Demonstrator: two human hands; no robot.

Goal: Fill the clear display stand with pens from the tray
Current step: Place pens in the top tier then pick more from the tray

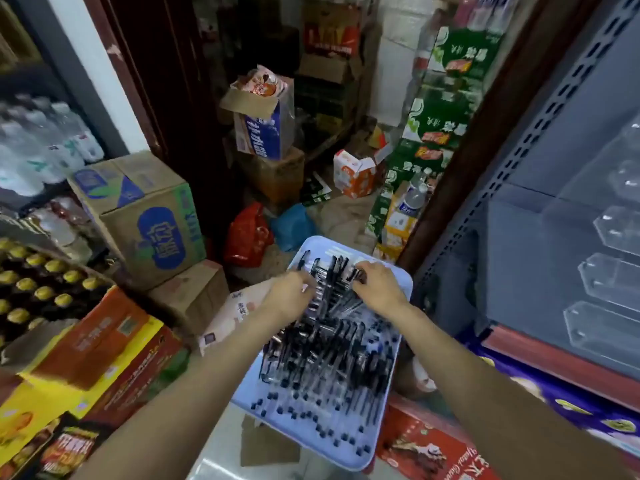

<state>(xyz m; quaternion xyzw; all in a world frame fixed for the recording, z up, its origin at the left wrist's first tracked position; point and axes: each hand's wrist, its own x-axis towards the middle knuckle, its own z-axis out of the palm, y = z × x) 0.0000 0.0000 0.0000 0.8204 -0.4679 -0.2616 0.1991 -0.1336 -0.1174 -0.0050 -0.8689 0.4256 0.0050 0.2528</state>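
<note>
Head view: you are working both hands over the far end of the light blue tray [398, 355], which is heaped with black-capped pens [329, 344]. Your left hand [289, 295] is curling its fingers into the pile; your right hand [379, 287] is pinching at pens near the far rim. Whether either grip is actually holding a pen, I cannot tell. The clear display stand [606, 271] is sitting on the shelf to your right, apparently unfilled. Advisable: gather a few pens aligned cap-first before lifting.
</note>
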